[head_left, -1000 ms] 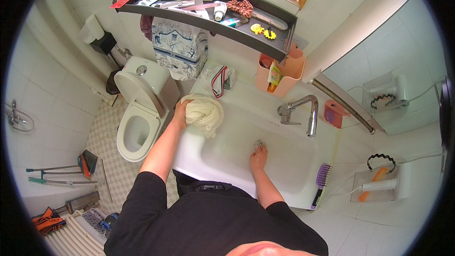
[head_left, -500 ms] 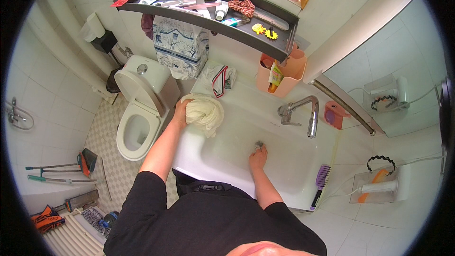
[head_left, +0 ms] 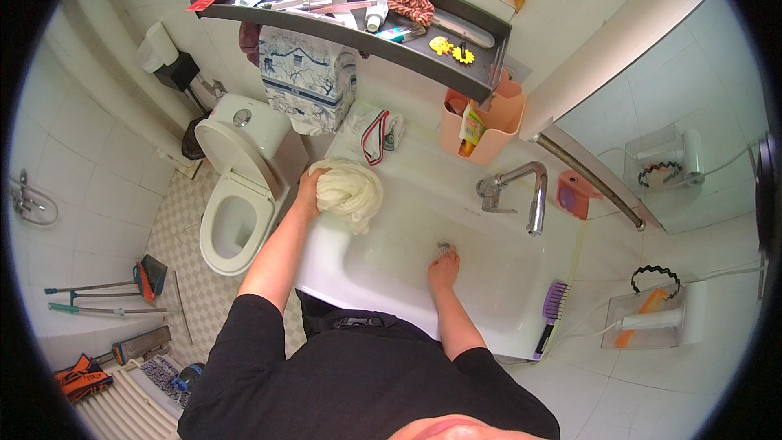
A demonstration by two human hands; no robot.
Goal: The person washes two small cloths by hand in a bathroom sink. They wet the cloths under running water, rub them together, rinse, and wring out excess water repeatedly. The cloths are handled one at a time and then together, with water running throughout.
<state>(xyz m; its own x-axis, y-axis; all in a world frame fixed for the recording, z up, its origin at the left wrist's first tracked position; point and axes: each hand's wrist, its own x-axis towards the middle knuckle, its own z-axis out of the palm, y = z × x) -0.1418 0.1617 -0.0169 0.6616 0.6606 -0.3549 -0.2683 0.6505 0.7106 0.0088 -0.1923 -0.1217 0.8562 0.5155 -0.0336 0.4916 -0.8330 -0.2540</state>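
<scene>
A bunched, cream-white cloth rests on the left rim of the white washbasin. My left hand is closed on the cloth's left side, with some fingers hidden behind it. Down in the basin, my right hand reaches to the bottom. Its fingers are bent together at the metal drain stopper, which they partly cover. Behind the cloth, on the basin's back corner, lies a crumpled white cloth with red and dark trim.
A chrome faucet stands at the basin's right. A pink holder sits behind it, below a dark shelf of toiletries. A purple hairbrush lies on the right rim. An open toilet is at the left.
My right fingers have shifted slightly at the drain, and less of the metal shows. My left hand stays on the cream cloth. The whole view has moved a little.
</scene>
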